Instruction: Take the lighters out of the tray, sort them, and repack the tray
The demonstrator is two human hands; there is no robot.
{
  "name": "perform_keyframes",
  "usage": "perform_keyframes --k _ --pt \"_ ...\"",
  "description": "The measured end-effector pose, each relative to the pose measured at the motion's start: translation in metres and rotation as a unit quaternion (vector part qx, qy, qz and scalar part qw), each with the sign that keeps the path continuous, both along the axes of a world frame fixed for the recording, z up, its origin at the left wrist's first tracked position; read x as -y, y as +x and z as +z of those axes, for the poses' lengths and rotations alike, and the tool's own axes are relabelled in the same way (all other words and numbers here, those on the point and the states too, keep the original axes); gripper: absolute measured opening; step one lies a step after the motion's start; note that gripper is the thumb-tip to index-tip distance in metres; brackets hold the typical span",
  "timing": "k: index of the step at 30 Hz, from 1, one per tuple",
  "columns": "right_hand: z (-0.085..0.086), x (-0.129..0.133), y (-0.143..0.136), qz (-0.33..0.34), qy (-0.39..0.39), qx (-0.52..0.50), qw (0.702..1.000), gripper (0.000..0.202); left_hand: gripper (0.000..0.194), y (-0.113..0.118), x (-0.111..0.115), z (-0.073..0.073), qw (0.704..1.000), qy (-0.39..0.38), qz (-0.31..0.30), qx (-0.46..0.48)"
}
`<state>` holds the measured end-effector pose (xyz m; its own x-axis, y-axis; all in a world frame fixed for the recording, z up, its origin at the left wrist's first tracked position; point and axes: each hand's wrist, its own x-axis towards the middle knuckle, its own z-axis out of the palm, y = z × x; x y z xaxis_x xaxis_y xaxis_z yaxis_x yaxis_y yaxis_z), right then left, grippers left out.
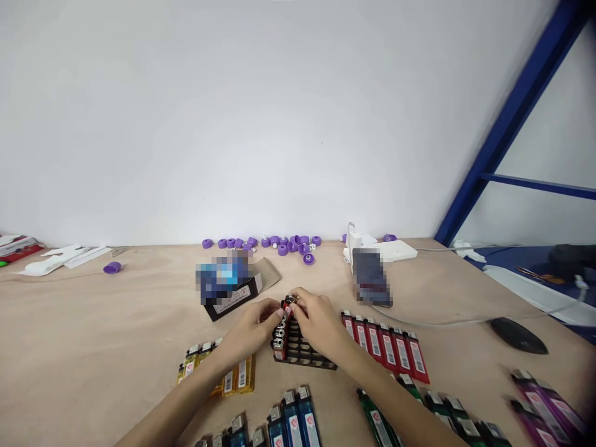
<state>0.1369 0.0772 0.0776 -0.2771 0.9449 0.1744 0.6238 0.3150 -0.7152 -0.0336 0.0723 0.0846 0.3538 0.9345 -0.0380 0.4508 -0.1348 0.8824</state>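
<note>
A black tray (310, 359) with a grid of slots lies in the middle of the table. Red lighters (279, 343) stand upright along its left side, metal tops up. My right hand (319, 320) is closed around the top of a red lighter (289, 301) at the tray's far left corner. Beside it, my left hand (256, 323) bends its fingers against the standing lighters; whether it grips one is hard to tell. More red lighters (388, 344) lie in a row to the right, and yellow lighters (242, 375) lie partly under my left forearm.
Blue lighters (298, 422), green lighters (377, 422) and purple lighters (544, 403) lie nearer me. Behind stand an open box (235, 298) and purple caps (293, 245). A phone (372, 277), a cable and a black mouse (518, 335) are on the right.
</note>
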Motion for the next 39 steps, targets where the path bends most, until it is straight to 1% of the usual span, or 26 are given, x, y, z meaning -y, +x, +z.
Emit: perform_keyframes --k 4,8,12,16,18,22,24,26,28,30,32,34,36,37,39 --pt "-0.001 0.004 -0.001 0.016 -0.004 0.046 0.999 0.021 0.04 0.0 0.001 0.004 1.0 -0.003 -0.011 0.0" --pt "0.001 0.006 -0.001 0.041 -0.007 0.085 0.995 0.023 0.039 0.0 0.0 0.003 1.0 -0.004 -0.017 0.004" --pt "0.009 0.011 -0.002 0.07 -0.01 0.13 0.989 0.025 0.037 -0.002 0.0 0.002 1.0 -0.001 -0.013 0.0" --pt "0.017 0.016 -0.004 0.075 -0.014 0.176 0.981 0.03 0.037 -0.003 0.0 0.005 1.0 0.002 -0.01 -0.01" --pt "0.019 0.017 -0.004 0.081 -0.016 0.187 0.979 0.035 0.036 -0.003 0.001 0.007 1.0 0.002 -0.01 -0.012" --pt "0.016 0.017 -0.004 0.099 -0.02 0.194 0.976 0.055 0.036 -0.001 0.003 0.009 1.0 0.003 -0.002 -0.009" --pt "0.017 0.017 -0.003 0.097 -0.02 0.19 0.977 0.057 0.039 -0.001 0.003 0.009 1.0 0.0 0.005 -0.006" --pt "0.024 0.016 0.002 0.091 -0.019 0.177 0.98 0.055 0.042 -0.002 0.003 0.007 1.0 0.0 0.014 0.0" --pt "0.038 0.015 0.014 0.082 -0.015 0.16 0.984 0.051 0.042 -0.003 0.002 0.008 1.0 0.004 0.026 0.006" --pt "0.056 0.014 0.034 0.065 -0.011 0.144 0.987 0.047 0.04 -0.004 0.004 0.011 0.999 0.011 0.045 0.013" --pt "0.072 0.014 0.063 0.033 -0.009 0.132 0.991 0.047 0.039 -0.004 0.008 0.018 0.997 0.021 0.068 0.025" --pt "0.079 0.016 0.095 -0.011 -0.005 0.11 0.994 0.045 0.04 -0.002 0.014 0.028 0.995 0.034 0.086 0.041" --pt "0.074 0.022 0.126 -0.034 -0.023 0.119 0.992 0.048 0.043 0.001 0.022 0.038 0.993 0.046 0.098 0.057" --pt "0.067 0.026 0.14 -0.045 -0.041 0.135 0.989 0.048 0.045 0.002 0.026 0.042 0.991 0.053 0.103 0.066" --pt "0.047 0.036 0.162 -0.056 -0.069 0.164 0.982 0.05 0.046 0.003 0.032 0.048 0.988 0.062 0.111 0.086"
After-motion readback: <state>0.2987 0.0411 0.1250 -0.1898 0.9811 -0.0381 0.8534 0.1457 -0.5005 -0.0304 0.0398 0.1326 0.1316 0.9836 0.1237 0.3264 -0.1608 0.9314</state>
